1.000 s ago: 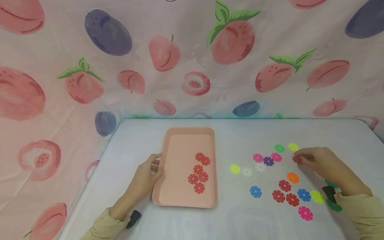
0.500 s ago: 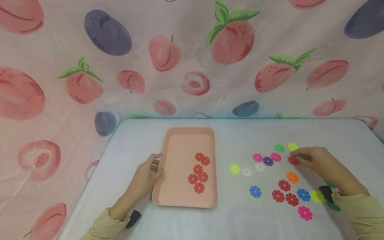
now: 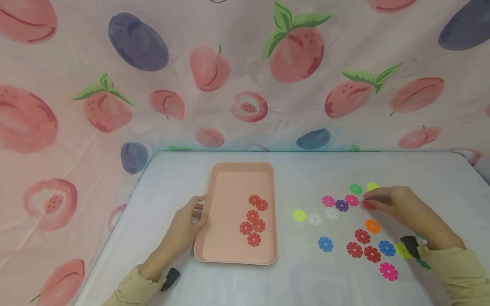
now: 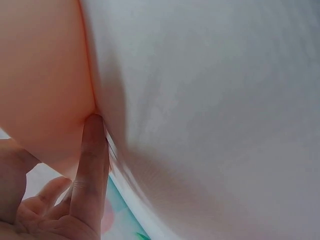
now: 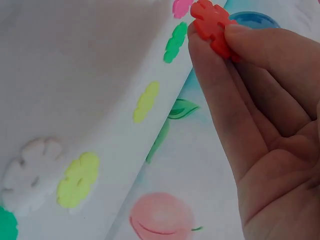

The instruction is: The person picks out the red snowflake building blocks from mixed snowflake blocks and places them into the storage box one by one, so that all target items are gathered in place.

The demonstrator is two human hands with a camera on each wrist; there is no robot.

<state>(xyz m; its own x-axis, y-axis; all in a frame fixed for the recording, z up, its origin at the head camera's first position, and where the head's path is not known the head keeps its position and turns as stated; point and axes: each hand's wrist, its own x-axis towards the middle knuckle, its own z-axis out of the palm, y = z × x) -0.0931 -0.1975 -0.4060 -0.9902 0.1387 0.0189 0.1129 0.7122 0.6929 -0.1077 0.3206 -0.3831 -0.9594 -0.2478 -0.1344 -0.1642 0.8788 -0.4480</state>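
My right hand [image 3: 403,208] pinches a red notched plastic disc [image 5: 212,27] between thumb and fingertips, plain in the right wrist view. In the head view the hand hovers over the right side of the table, just right of a pink disc [image 3: 351,200]. My left hand [image 3: 187,223] holds the left side of the peach-coloured tray [image 3: 235,167]. In the left wrist view, a straight finger [image 4: 90,150] lies against the tray's wall, and the thumb is partly hidden by it. Several red discs [image 3: 252,216] lie inside the tray, toward its right side.
Loose discs are scattered right of the tray: a blue one [image 3: 326,244], an orange one [image 3: 373,226], a purple one [image 3: 342,205], red ones [image 3: 354,250] and several others. A fruit-print cloth [image 3: 245,63] rises behind the white table [image 3: 306,284].
My right hand has moved a little to the left with the red disc pinched in it. The left hand and the tray have stayed in place.
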